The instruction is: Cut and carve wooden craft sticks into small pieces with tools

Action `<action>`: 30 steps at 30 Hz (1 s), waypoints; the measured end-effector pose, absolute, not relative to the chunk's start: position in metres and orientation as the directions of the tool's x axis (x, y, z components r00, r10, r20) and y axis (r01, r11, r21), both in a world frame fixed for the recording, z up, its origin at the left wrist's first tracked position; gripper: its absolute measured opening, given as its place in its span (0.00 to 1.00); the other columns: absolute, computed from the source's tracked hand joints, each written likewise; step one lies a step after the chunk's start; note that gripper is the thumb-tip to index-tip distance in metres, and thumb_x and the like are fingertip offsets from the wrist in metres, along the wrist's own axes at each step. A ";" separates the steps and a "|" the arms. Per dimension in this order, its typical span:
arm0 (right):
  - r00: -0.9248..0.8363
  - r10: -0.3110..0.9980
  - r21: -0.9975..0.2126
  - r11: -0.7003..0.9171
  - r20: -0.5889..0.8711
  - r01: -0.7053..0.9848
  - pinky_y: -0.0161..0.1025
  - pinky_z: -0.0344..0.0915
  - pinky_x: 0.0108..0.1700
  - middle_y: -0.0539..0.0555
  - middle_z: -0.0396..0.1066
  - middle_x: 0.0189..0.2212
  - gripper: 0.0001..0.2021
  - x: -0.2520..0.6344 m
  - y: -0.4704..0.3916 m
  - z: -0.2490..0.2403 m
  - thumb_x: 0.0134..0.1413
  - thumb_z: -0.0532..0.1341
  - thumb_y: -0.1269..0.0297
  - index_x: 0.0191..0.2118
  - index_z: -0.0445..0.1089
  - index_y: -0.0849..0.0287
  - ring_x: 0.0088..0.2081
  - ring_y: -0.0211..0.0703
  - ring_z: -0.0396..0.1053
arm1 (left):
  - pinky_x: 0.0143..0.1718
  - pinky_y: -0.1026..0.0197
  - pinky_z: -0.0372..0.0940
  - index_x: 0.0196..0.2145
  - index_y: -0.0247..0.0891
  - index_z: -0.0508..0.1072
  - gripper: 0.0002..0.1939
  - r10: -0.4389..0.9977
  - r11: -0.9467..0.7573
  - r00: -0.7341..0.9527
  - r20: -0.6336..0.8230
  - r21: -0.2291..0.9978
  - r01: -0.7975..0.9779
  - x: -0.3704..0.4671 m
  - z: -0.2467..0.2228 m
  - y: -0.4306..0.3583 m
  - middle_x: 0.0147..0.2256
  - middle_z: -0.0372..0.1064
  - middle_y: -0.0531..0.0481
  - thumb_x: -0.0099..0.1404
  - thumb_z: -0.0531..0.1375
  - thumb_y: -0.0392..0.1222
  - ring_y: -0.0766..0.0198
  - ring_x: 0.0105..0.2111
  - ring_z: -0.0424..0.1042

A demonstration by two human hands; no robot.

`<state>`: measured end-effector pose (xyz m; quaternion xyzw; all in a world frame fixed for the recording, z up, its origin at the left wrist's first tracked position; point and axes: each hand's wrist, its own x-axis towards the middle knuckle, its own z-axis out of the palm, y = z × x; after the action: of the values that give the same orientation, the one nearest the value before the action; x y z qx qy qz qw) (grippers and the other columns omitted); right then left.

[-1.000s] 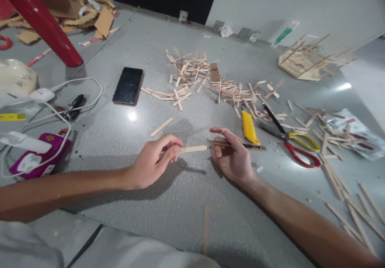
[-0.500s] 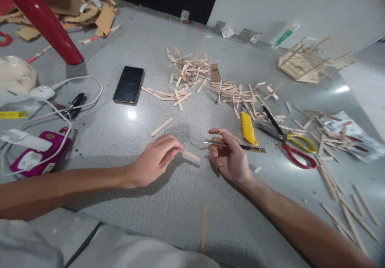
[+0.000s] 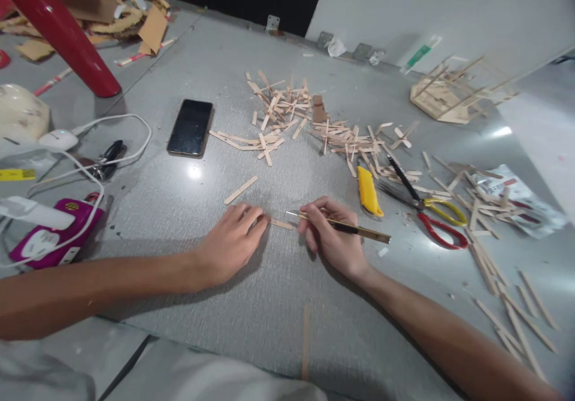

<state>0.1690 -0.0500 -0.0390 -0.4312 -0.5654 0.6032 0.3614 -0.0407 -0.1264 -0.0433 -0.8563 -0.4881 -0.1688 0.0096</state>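
Note:
My left hand (image 3: 233, 239) is closed on one end of a short wooden craft stick (image 3: 281, 225), pressing it down at the table surface; the other end sticks out to the right. In my right hand (image 3: 332, 233) is a slim utility knife (image 3: 359, 229), held like a pen, its thin blade pointing left just above the stick's free end. I cannot tell whether blade and stick touch. Another craft stick (image 3: 241, 190) lies flat beyond my left hand. To the right of the knife lies a yellow-handled tool (image 3: 370, 191).
Loose craft sticks (image 3: 283, 107) are heaped at the back. Scissors (image 3: 422, 203) with red and yellow handles lie at right, near a plastic packet (image 3: 521, 197). A phone (image 3: 191, 127), white cable (image 3: 148, 126) and purple power strip (image 3: 58, 227) are at left. A stick frame (image 3: 449, 98) stands back right.
My left hand has lowered and flattened, bringing the stick down to the table. My right hand has moved left with the knife, its blade now close to the stick's end.

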 end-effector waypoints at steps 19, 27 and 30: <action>-0.380 0.919 -0.995 -0.102 -0.101 0.016 0.33 0.59 0.12 0.54 0.74 0.21 0.23 0.174 -0.057 -0.038 0.62 0.58 0.45 0.32 0.75 0.62 0.15 0.38 0.68 | 0.49 0.52 0.60 0.36 0.36 0.74 0.09 0.813 -0.542 0.447 0.373 0.204 0.816 -0.041 -0.043 -0.125 0.38 0.73 0.47 0.71 0.54 0.32 0.58 0.42 0.69; -0.492 0.868 -0.998 -0.059 -0.060 0.017 0.37 0.65 0.18 0.53 0.75 0.25 0.22 0.177 -0.063 -0.040 0.66 0.54 0.45 0.37 0.74 0.59 0.19 0.40 0.71 | 0.47 0.53 0.61 0.39 0.34 0.76 0.12 0.765 -0.577 0.483 0.426 0.122 0.807 -0.043 -0.042 -0.128 0.40 0.76 0.45 0.72 0.52 0.27 0.57 0.44 0.70; -0.549 0.835 -0.979 0.093 -0.021 0.179 0.36 0.64 0.19 0.53 0.75 0.24 0.19 0.178 -0.065 -0.039 0.67 0.55 0.50 0.37 0.75 0.59 0.19 0.38 0.70 | 0.48 0.52 0.60 0.41 0.32 0.76 0.13 0.731 -0.630 0.551 0.404 0.086 0.772 -0.043 -0.039 -0.130 0.42 0.77 0.45 0.72 0.52 0.27 0.57 0.44 0.71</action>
<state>0.1775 -0.0653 -0.0394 -0.3737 -0.6789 0.5602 0.2927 -0.0434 -0.1295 -0.0395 -0.8791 -0.4273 -0.2050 0.0505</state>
